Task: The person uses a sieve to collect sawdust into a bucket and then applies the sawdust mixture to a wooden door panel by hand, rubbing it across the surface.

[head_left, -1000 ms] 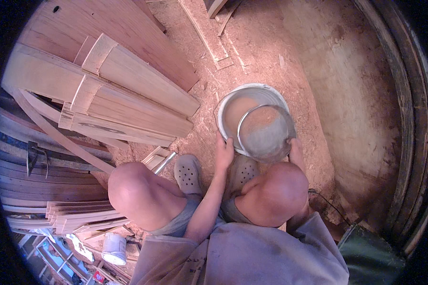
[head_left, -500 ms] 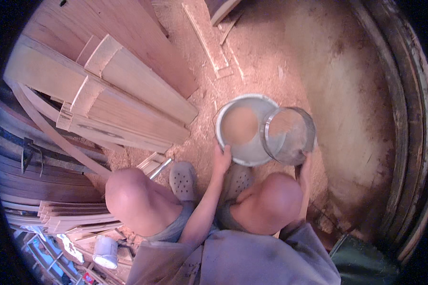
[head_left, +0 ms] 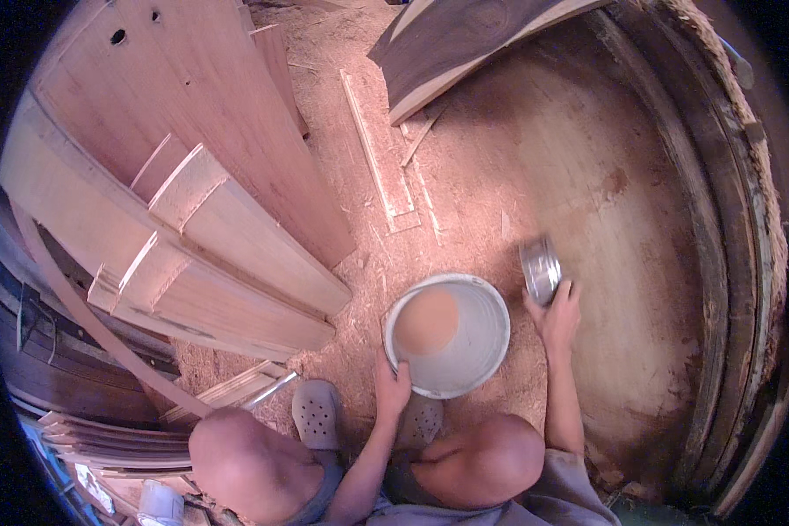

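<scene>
A pale grey bucket [head_left: 480,337] stands on the floor before my knees, tilted a little, with fine tan powder [head_left: 427,324] gathered on the left of its bottom. My left hand [head_left: 393,386] is closed on its near left rim, thumb over the edge. Off to the bucket's right, my right hand [head_left: 559,320] grips a round metal-rimmed sieve [head_left: 541,270]. The sieve is turned on its edge above the floor, slightly blurred, so its mesh is mostly hidden. Whether anything lies in it I cannot tell.
Stacked wooden planks [head_left: 245,237] fill the left side. A dark-grained slab [head_left: 465,44] juts in at the top, beside thin wood strips [head_left: 377,149] on the sawdust-covered floor. Rough-edged timbers [head_left: 719,219] curve along the right. A white tub [head_left: 159,504] sits lower left.
The sieve has swung away from the bucket's right rim to the right and turned on edge in my right hand. My view has shifted; my left hand still holds the bucket.
</scene>
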Tool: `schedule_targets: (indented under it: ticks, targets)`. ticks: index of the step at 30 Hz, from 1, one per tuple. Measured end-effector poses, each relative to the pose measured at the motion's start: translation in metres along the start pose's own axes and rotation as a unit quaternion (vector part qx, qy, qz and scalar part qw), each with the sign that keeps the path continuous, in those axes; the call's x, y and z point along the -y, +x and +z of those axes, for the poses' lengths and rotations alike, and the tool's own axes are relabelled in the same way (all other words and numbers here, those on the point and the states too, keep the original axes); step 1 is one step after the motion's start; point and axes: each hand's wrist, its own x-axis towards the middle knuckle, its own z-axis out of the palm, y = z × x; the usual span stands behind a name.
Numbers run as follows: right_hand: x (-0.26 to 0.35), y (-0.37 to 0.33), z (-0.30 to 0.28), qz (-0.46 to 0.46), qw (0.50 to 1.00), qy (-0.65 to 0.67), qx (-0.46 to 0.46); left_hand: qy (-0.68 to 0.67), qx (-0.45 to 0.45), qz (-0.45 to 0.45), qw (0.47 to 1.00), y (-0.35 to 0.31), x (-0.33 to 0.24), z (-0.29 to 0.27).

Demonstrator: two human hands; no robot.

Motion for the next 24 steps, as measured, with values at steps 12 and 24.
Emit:
schedule_targets:
  ticks: [12, 24]
  targets:
    - [0.141, 0.285, 0.118, -0.149, 0.972, -0.138, -0.117, -0.011, -0.009, -0.016, 1.000, -0.014, 0.000, 0.013]
    - [0.149, 0.319, 0.237, -0.192, 0.944, -0.223, -0.149, -0.012, 0.018, -0.123, 0.992, -0.005, 0.000, 0.011]
